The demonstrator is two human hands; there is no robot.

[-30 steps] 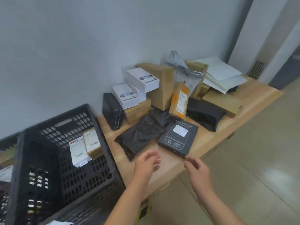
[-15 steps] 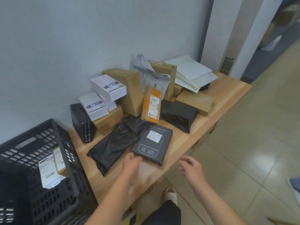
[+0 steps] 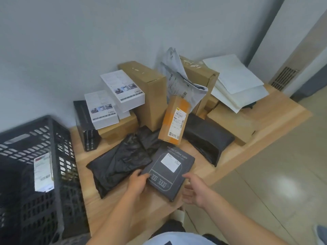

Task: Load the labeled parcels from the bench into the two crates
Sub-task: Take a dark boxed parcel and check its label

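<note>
A flat black coffee scale box (image 3: 169, 172) with a white label lies at the front of the wooden bench (image 3: 265, 131). My left hand (image 3: 137, 183) holds its left corner, thumb on top. My right hand (image 3: 196, 191) hovers with spread fingers just off the box's near right edge, holding nothing. A black plastic crate (image 3: 58, 156) stands at the bench's left end with a white labeled parcel (image 3: 43, 172) inside. Behind the scale box lie a crumpled black mailer bag (image 3: 118, 163), an orange-taped labeled carton (image 3: 174, 121) and another black bag (image 3: 207, 138).
Against the wall stand two white product boxes (image 3: 123, 89), a tall cardboard box (image 3: 150, 89), a black upright box (image 3: 83, 124), a grey mailer (image 3: 178, 78) and white envelopes (image 3: 235, 78). Tiled floor lies to the right.
My left hand has reached forward and taken the scale box's left corner. My right hand has come in toward the box's near right edge. The view has shifted.
</note>
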